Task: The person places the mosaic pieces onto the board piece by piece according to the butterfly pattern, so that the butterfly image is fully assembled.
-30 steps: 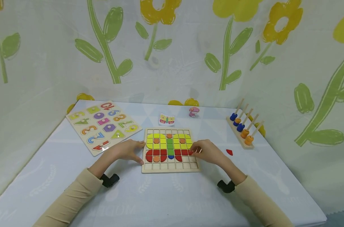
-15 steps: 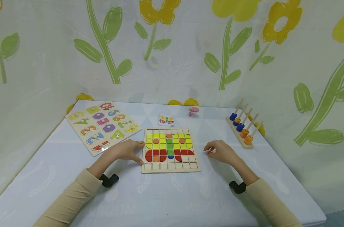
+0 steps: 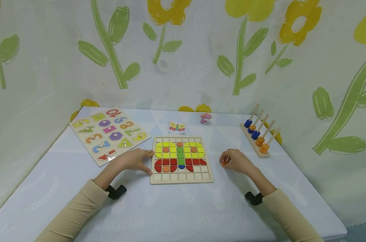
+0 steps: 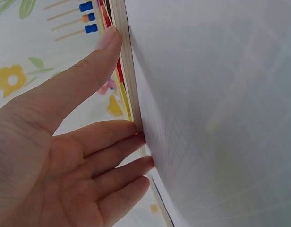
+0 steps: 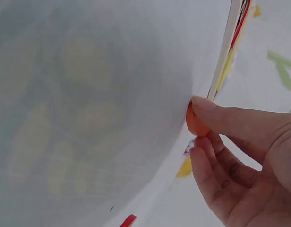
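Note:
A square wooden grid board point(image 3: 198, 178) carries a butterfly of yellow, red, green, blue and orange pieces. My left hand point(image 3: 136, 160) rests at its left edge, thumb near the front corner and fingers farther back, as the left wrist view also shows. To the right of the board, my right hand point(image 3: 237, 160) pinches an orange disc point(image 5: 196, 124) between thumb and fingertips, close over the table. A red piece point(image 5: 129, 221) lies on the table in the right wrist view; in the head view the right hand hides it. Several grid cells at the board's lower right hold no piece.
Behind the board stands a small butterfly picture card point(image 3: 177, 127), with a pink figurine point(image 3: 205, 118) to its right. A number-and-shape puzzle board point(image 3: 105, 134) lies at the back left. A wooden peg rack point(image 3: 255, 143) with blue and orange beads stands at the right.
My right hand has left the board's right edge, moved right over the table and picked up the orange disc. A red piece now fills the spot it left. My left hand stays put.

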A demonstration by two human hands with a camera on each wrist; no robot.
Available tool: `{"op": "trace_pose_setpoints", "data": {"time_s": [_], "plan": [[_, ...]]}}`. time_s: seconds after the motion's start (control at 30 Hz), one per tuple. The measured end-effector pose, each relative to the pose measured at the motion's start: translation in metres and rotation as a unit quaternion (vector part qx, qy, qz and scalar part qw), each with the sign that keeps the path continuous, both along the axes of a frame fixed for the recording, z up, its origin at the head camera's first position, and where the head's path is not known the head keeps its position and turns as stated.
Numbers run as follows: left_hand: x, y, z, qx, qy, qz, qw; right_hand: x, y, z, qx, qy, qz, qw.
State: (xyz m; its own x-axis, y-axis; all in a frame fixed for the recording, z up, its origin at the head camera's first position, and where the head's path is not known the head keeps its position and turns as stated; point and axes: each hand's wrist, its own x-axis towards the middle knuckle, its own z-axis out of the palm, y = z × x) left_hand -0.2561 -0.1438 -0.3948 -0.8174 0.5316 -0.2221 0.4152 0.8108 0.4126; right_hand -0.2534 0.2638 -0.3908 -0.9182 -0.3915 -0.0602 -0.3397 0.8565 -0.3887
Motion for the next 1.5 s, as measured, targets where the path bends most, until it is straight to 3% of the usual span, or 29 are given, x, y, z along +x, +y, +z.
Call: {"op": "trace_pose_setpoints", "data": {"time_s": [0.43, 0.73, 0.83, 1.23, 1.5], "plan": [[0.001, 0.0, 0.0, 0.0, -0.003, 0.005, 1.0, 0.0, -0.008, 0.007, -0.043, -0.01, 0.031, 0.9985], [0.0, 0.0, 0.0, 0.004, -0.001, 0.002, 1.0, 0.002, -0.034, 0.008, -0.073, 0.015, 0.069, 0.9948], [0.0, 0.0, 0.0, 0.001, 0.0, 0.0, 1.0, 0.003, -0.045, 0.007, -0.082, 0.005, 0.075, 0.9938], [0.0, 0.0, 0.0, -0.003, -0.007, 0.011, 0.9999, 0.003, -0.074, 0.0, -0.098, -0.031, 0.099, 0.9897], [0.001, 0.001, 0.0, -0.002, -0.01, 0.012, 0.9999, 0.004, -0.08, -0.001, -0.074, -0.022, 0.089, 0.993]]}}
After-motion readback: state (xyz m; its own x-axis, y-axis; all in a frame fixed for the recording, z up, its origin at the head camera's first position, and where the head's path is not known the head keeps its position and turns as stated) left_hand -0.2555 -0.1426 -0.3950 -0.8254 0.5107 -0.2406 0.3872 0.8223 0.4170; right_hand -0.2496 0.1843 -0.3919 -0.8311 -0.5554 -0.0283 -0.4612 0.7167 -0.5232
